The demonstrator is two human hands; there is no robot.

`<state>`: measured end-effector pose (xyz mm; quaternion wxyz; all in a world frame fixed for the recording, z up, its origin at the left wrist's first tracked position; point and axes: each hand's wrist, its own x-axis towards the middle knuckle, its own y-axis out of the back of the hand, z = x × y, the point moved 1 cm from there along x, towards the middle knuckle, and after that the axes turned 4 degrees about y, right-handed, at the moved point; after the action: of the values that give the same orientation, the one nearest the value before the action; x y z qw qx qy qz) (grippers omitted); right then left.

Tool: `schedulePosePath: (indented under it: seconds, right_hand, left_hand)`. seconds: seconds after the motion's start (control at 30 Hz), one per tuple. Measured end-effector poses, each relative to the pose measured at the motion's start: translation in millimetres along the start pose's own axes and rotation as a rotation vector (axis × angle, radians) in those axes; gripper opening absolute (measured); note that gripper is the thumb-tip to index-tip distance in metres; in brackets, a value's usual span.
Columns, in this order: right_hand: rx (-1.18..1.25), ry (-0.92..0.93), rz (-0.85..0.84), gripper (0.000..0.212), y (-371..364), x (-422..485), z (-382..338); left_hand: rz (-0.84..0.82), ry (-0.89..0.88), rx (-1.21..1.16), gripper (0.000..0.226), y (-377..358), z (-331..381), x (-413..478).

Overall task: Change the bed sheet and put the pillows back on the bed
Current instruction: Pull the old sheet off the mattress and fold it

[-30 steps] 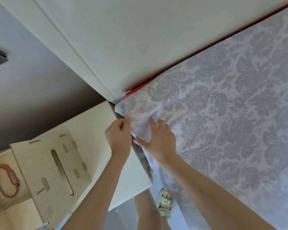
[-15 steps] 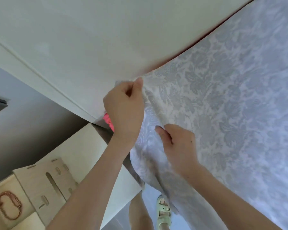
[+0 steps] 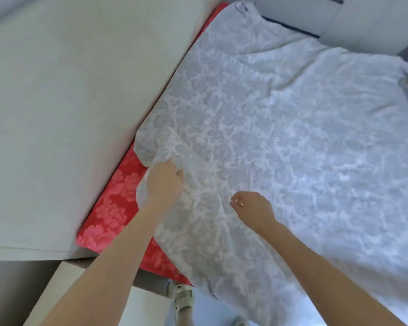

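L hand (image 3: 165, 182) grabs gray flower sheet (image 3: 292, 137) by red flower cloth (image 3: 113, 203), near left. R hand (image 3: 252, 208) curled, can't tell if holding.

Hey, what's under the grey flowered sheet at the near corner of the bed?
A red flowered cover shows where the sheet is pulled back. Farther along, the sheet hides whatever lies beneath.

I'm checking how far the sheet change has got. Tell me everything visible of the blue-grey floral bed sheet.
The bed sheet is thin, pale blue-grey cloth with a floral print. It lies spread and wrinkled over a red floral layer, which is bared where the near left corner is pulled back. The left hand grips that edge. The right hand is curled over the cloth, its grip unclear. The near edge hangs down past the side.
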<state>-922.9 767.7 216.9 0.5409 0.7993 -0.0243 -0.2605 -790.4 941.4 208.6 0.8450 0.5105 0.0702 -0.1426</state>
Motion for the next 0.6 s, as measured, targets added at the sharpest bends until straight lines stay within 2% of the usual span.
schedulePosePath:
  seconds: [0.27,0.4,0.6]
  right_hand:
    - [0.236,-0.388,0.186,0.02,47.9,-141.5,188.9]
    - [0.308,-0.534,0.276,0.019,47.7,-253.0,288.0]
    - [0.413,-0.761,0.405,0.022,24.8,-435.8,418.2]
  left_hand:
    - [-0.186,-0.458,0.155,0.024,-89.5,187.1,-95.7]
    - [-0.257,-0.689,0.201,0.023,-151.4,281.8,-198.3]
    - [-0.387,-0.914,0.204,0.03,-244.4,389.1,-379.8]
